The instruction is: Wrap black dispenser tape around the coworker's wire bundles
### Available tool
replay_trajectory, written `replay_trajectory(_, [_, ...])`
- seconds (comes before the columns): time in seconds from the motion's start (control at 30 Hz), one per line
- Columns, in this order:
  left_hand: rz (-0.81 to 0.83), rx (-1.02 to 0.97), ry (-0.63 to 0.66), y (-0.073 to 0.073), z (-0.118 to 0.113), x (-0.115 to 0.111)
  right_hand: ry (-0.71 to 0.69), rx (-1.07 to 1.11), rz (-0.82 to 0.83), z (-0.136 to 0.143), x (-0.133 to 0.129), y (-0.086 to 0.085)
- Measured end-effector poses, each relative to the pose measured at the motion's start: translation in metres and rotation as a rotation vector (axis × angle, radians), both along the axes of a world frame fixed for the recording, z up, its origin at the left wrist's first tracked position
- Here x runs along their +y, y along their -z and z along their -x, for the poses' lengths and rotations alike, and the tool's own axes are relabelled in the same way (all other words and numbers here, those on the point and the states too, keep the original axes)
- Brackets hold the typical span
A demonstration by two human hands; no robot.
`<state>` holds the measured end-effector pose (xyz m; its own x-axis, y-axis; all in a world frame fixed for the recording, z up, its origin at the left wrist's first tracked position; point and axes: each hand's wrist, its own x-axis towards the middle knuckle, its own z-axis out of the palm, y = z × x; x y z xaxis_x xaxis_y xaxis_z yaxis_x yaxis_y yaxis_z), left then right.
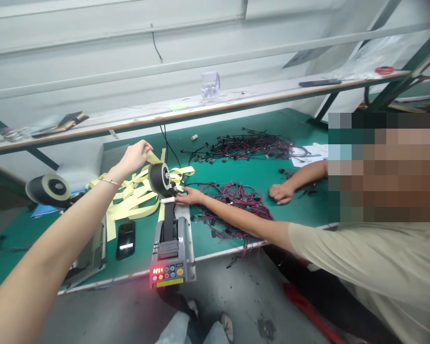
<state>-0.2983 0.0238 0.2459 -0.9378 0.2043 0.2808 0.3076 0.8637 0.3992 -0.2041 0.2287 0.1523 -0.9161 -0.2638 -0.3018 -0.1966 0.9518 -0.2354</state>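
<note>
My left hand (138, 155) reaches in from the lower left, with its fingers closed on the end of a pale yellow strip (154, 158). That strip runs to a black tape roll (159, 179) mounted on an electric tape dispenser (170, 255). The dispenser has a lit red display, and black tape leads down from the roll into it. A co-worker's hand (189, 196) touches the dispenser just below the roll. Loose yellow strips (138, 205) lie in a tangle beneath my left forearm. My right hand is out of view.
A phone (125, 240) lies left of the dispenser. A second tape roll (49, 190) stands farther left. Cable bundles (236, 203) and more black cables (252, 145) cover the bench at right. The co-worker's other fist (281, 193) rests there. A shelf (136, 119) spans the back.
</note>
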Motion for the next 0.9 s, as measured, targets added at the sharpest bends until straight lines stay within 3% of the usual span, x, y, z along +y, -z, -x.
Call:
replay_trajectory(0.07, [-0.042,-0.046,-0.013,0.000,0.005,0.002,0.072,-0.026,-0.087,-0.050,0.012,-0.016])
replay_trajectory(0.17, [-0.062,-0.091,-0.003,0.003,0.010,0.004,0.197,-0.083,-0.262,-0.155,0.052,-0.026])
replay_trajectory(0.23, [-0.039,-0.125,0.000,0.004,0.011,0.006,0.347,0.059,-0.513,-0.210,0.082,-0.026])
replay_trajectory(0.27, [-0.011,-0.147,0.005,0.004,0.010,0.007,0.333,0.116,-0.568,-0.224,0.094,-0.027])
replay_trajectory(0.33, [0.063,-0.182,0.034,0.003,0.009,0.009,0.261,0.204,-0.578,-0.221,0.103,-0.037])
replay_trajectory(0.5, [0.163,-0.151,0.102,0.005,0.013,0.008,0.102,0.253,-0.557,-0.153,0.079,-0.096])
replay_trajectory(0.57, [0.170,-0.107,0.129,0.008,0.016,0.005,0.048,0.223,-0.549,-0.149,0.073,-0.116])
replay_trajectory(0.63, [0.159,-0.065,0.143,0.012,0.017,0.003,-0.005,0.173,-0.446,-0.164,0.075,-0.126])
replay_trajectory(0.7, [0.145,-0.039,0.141,0.015,0.016,0.002,-0.032,0.094,-0.302,-0.190,0.082,-0.123])
replay_trajectory(0.77, [0.142,-0.034,0.139,0.016,0.013,0.002,-0.006,-0.008,-0.230,-0.219,0.086,-0.109])
replay_trajectory(0.9, [0.163,-0.053,0.132,0.016,0.006,0.004,0.123,-0.280,-0.267,-0.267,0.083,-0.053])
